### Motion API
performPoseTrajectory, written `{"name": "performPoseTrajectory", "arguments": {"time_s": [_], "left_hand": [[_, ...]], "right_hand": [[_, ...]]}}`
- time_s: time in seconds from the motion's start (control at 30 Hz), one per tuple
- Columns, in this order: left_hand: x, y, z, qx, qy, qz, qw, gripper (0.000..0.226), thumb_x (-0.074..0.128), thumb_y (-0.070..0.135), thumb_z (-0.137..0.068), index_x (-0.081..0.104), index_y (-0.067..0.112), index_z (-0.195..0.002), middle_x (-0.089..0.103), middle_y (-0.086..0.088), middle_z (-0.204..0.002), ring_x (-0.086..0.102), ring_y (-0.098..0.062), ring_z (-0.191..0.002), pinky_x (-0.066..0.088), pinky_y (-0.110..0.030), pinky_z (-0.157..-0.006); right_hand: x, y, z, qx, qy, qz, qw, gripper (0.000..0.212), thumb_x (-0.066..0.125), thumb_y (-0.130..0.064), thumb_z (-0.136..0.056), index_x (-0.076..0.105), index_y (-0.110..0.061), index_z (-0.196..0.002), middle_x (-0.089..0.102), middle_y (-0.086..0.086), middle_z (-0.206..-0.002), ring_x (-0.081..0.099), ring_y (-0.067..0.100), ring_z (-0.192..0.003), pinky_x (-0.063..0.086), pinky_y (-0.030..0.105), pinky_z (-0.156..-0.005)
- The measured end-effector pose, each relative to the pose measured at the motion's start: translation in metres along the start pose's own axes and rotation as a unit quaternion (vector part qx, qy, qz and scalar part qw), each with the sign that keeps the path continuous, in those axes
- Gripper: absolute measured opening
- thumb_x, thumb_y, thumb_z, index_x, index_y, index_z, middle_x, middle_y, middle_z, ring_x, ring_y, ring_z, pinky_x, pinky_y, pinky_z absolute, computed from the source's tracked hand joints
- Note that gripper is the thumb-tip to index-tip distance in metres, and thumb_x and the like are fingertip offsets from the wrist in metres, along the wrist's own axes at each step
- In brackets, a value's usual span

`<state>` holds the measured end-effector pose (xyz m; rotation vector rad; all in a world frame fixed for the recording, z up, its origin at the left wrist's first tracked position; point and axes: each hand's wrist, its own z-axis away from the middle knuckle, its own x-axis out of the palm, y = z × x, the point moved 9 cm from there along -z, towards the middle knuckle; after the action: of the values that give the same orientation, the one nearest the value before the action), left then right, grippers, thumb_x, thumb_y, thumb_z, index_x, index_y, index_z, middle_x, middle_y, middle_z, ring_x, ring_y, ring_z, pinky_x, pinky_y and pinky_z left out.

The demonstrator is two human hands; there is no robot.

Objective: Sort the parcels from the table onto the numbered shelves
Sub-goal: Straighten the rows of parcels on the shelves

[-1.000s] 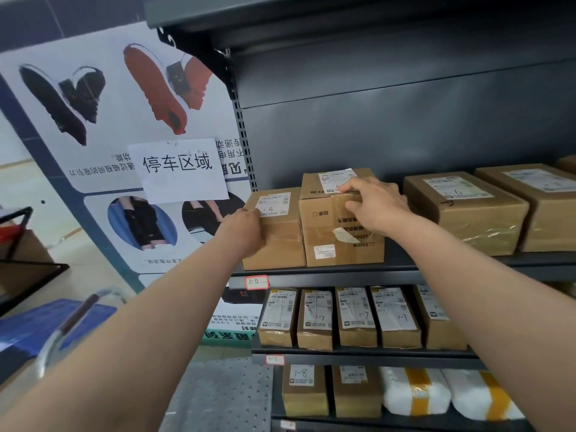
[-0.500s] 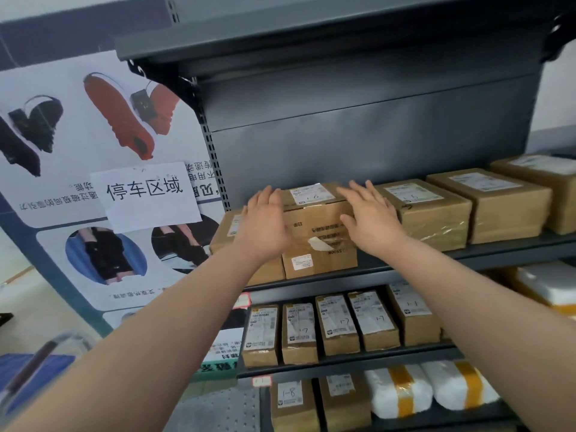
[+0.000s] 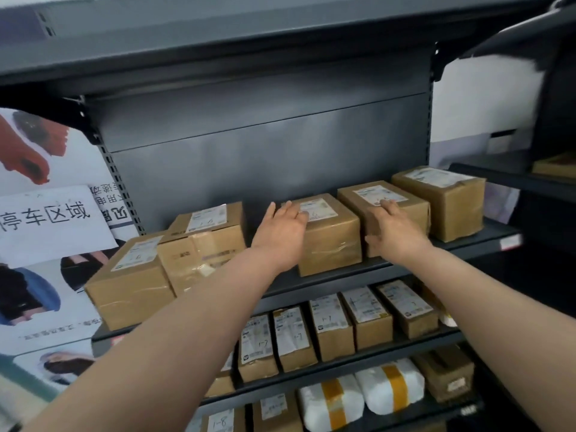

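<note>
Evidently, with many parcels sitting on the dark grey metal shelves (image 3: 492, 235), the person is pressing the flat left hand (image 3: 285, 233) against a taped brown cardboard parcel (image 3: 332, 244) and the straight-fingered right hand (image 3: 394, 233) on the neighbouring brown box (image 3: 408, 208), while the table is lying out of view.

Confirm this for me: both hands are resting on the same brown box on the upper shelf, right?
Not the same box. The head view shows the left hand resting on the middle box and the right hand on the neighbouring box, both on the upper shelf.
</note>
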<state>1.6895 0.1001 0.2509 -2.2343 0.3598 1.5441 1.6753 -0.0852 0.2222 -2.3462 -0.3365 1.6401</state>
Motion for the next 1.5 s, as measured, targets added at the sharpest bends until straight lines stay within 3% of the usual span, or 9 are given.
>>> {"name": "performPoseTrajectory", "arguments": {"time_s": [0.17,0.3,0.43,0.6,0.93,1.1,1.2,1.37,1.5], "left_hand": [[0.014,0.027,-0.033,-0.025,-0.045,0.056,0.997,0.065,0.057,0.024,-0.094,0.027,0.014,-0.152,0.027,-0.012,-0.158,0.029,-0.03,-0.143,0.021,-0.038,-0.118],[0.033,0.029,-0.04,-0.059,-0.103,0.069,0.99,0.073,0.058,0.037,-0.094,0.019,0.025,-0.154,0.023,-0.011,-0.159,0.029,-0.031,-0.142,0.027,-0.044,-0.117],[0.032,0.028,-0.038,-0.078,-0.112,0.058,0.989,0.073,0.059,0.038,-0.093,0.02,0.03,-0.153,0.036,-0.008,-0.152,0.04,-0.029,-0.133,0.035,-0.043,-0.109],[0.019,0.018,-0.023,-0.1,-0.134,0.041,0.985,0.062,0.061,0.026,-0.092,0.031,0.027,-0.147,0.053,-0.007,-0.133,0.053,-0.026,-0.116,0.044,-0.038,-0.096],[0.016,-0.018,0.01,-0.126,-0.125,-0.012,0.984,0.065,0.052,0.013,-0.096,0.024,0.027,-0.153,0.054,-0.009,-0.133,0.055,-0.026,-0.114,0.046,-0.035,-0.089],[0.016,-0.012,0.012,-0.138,-0.111,0.033,0.984,0.072,0.057,0.018,-0.095,0.015,0.023,-0.154,0.036,-0.011,-0.15,0.04,-0.03,-0.134,0.039,-0.039,-0.105],[0.009,0.009,0.003,-0.118,-0.064,0.068,0.989,0.073,0.06,0.024,-0.095,0.018,0.017,-0.154,0.022,-0.01,-0.16,0.023,-0.029,-0.145,0.026,-0.039,-0.116],[-0.003,0.058,-0.037,-0.06,-0.035,0.073,0.995,0.071,0.059,0.027,-0.095,0.021,0.013,-0.154,0.019,-0.009,-0.161,0.021,-0.028,-0.147,0.021,-0.039,-0.12],[-0.003,0.098,-0.074,-0.034,-0.036,0.106,0.993,0.072,0.057,0.027,-0.096,0.017,0.014,-0.155,0.016,-0.007,-0.162,0.016,-0.024,-0.149,0.016,-0.034,-0.119]], "right_hand": [[-0.003,0.037,-0.031,-0.044,-0.029,0.093,0.994,0.075,0.061,-0.037,-0.091,0.019,-0.024,-0.152,0.002,0.004,-0.162,-0.004,0.023,-0.149,0.01,0.046,-0.119],[0.008,0.05,-0.051,-0.063,-0.078,0.132,0.986,0.078,0.054,-0.058,-0.088,0.01,-0.042,-0.151,0.002,0.0,-0.162,-0.007,0.032,-0.148,0.001,0.057,-0.116],[-0.001,0.049,-0.058,-0.074,-0.099,0.117,0.985,0.067,0.052,-0.059,-0.089,0.017,-0.053,-0.146,0.021,-0.007,-0.158,0.018,0.03,-0.142,0.025,0.059,-0.107],[0.005,0.015,-0.045,-0.116,-0.087,0.092,0.985,0.059,0.053,-0.055,-0.09,0.026,-0.055,-0.143,0.029,-0.008,-0.153,0.026,0.028,-0.134,0.03,0.054,-0.101],[0.023,-0.033,-0.025,-0.125,-0.071,0.083,0.986,0.057,0.05,-0.046,-0.095,0.022,-0.05,-0.145,0.028,-0.009,-0.155,0.02,0.026,-0.139,0.025,0.055,-0.103],[0.021,-0.03,-0.017,-0.115,-0.057,0.044,0.991,0.066,0.051,-0.043,-0.095,0.013,-0.045,-0.15,0.011,-0.008,-0.161,-0.001,0.024,-0.149,0.005,0.063,-0.113],[0.005,-0.018,-0.004,-0.132,0.0,0.036,0.991,0.065,0.051,-0.039,-0.096,0.016,-0.037,-0.151,0.01,-0.005,-0.162,-0.006,0.019,-0.149,0.001,0.059,-0.116],[-0.038,0.039,-0.011,-0.099,0.06,0.072,0.991,0.06,0.049,-0.032,-0.098,0.023,-0.029,-0.151,0.011,0.0,-0.161,-0.004,0.019,-0.149,0.002,0.05,-0.118],[-0.056,0.093,-0.024,-0.063,0.035,0.114,0.991,0.062,0.053,-0.033,-0.095,0.025,-0.026,-0.15,0.009,0.002,-0.161,-0.002,0.024,-0.149,0.006,0.05,-0.117]]}}
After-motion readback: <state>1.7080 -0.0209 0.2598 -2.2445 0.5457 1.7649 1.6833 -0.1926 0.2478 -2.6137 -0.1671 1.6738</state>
